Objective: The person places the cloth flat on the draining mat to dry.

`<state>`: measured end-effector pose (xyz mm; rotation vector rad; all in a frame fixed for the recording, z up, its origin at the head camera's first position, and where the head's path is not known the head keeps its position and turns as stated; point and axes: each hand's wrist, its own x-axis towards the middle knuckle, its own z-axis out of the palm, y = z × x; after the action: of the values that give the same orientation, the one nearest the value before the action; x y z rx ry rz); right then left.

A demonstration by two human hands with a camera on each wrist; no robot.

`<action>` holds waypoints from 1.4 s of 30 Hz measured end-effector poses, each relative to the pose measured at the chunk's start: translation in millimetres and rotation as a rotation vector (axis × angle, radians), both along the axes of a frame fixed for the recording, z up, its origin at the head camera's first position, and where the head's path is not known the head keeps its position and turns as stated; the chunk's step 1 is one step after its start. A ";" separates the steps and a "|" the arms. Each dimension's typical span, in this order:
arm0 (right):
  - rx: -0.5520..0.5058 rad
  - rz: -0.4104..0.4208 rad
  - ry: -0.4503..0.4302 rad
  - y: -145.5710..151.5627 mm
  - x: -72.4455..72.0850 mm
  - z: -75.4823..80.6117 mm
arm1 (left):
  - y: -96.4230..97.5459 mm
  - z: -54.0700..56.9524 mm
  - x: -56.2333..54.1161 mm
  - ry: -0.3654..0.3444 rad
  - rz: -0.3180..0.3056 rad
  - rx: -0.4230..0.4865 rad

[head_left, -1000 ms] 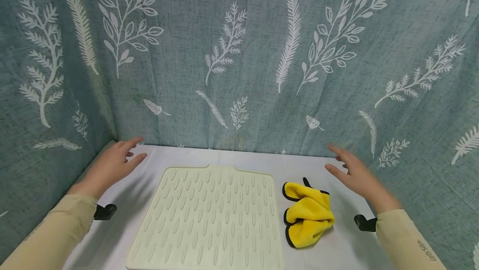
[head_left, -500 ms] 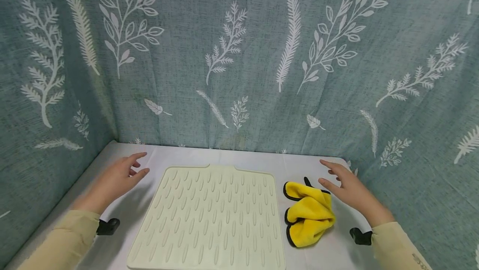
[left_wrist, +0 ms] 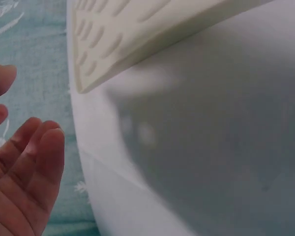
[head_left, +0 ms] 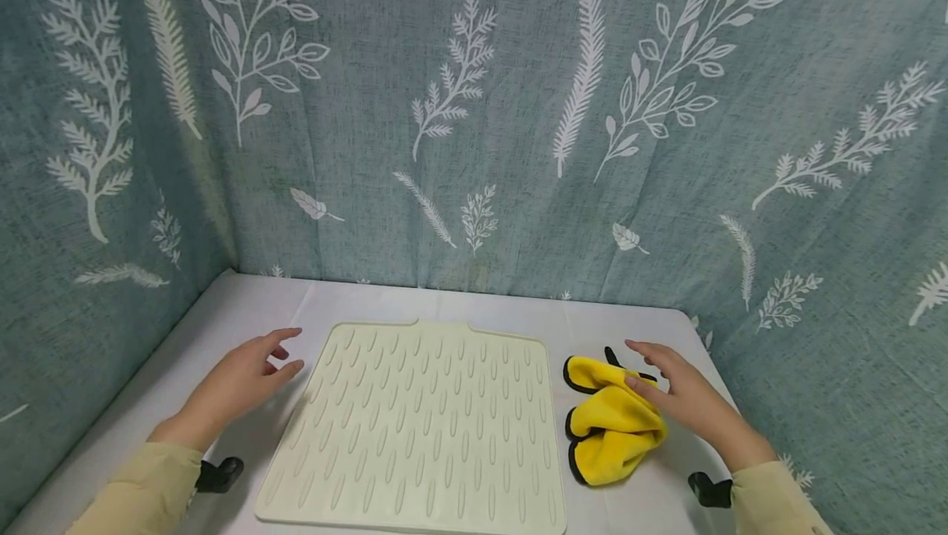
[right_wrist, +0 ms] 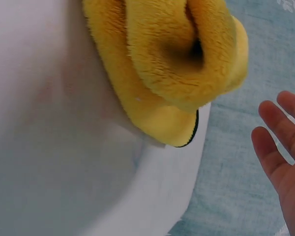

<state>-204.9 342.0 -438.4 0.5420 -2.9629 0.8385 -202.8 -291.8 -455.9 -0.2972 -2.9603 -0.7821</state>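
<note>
A pale cream mat with raised oval ridges (head_left: 415, 428) lies flat on the white table, a tab at its far edge. To its right is a crumpled yellow plush cloth with black edging (head_left: 618, 424), its folds large in the right wrist view (right_wrist: 172, 59). My left hand (head_left: 240, 383) hovers left of the mat, fingers relaxed and holding nothing. Over the cloth's right side hangs my right hand (head_left: 685, 391), its fingertips overlapping the cloth in the head view, also holding nothing. Loosely bent fingers of the left hand (left_wrist: 29, 177) show in its wrist view.
The white table (head_left: 370, 296) meets a blue-green curtain with white leaf patterns (head_left: 511, 123) at the back and both sides. Black wrist cameras are worn at the left cuff (head_left: 220, 475) and right cuff (head_left: 709, 490).
Both hands have come down and nearer the body; the right one has also shifted left, toward the cloth. The mat and cloth lie as before, and the head view has tilted slightly.
</note>
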 end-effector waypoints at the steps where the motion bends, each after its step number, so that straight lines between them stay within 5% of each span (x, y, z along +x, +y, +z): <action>1: 0.000 -0.002 -0.002 -0.1 0.7 -1.1 | 0.5 -1.8 1.4 -0.005 0.003 0.003; 14: 0.044 -0.010 -0.089 1.5 9.3 -16.8 | 3.2 -29.4 18.8 -0.201 0.090 0.013; 25: 0.091 -0.032 -0.150 -3.6 12.1 -28.7 | 12.0 -40.2 25.9 -0.225 0.106 0.004; 35: 0.144 -0.071 -0.034 -8.3 14.0 -28.6 | 12.5 -46.1 26.5 -0.249 0.148 0.016; 42: 0.171 -0.091 0.038 -19.2 13.8 -14.5 | 13.7 -45.8 26.0 -0.259 0.163 0.030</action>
<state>-191.1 322.8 -452.9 0.4182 -3.0155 0.5649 -176.8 -278.2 -501.7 0.0520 -3.1530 -0.9061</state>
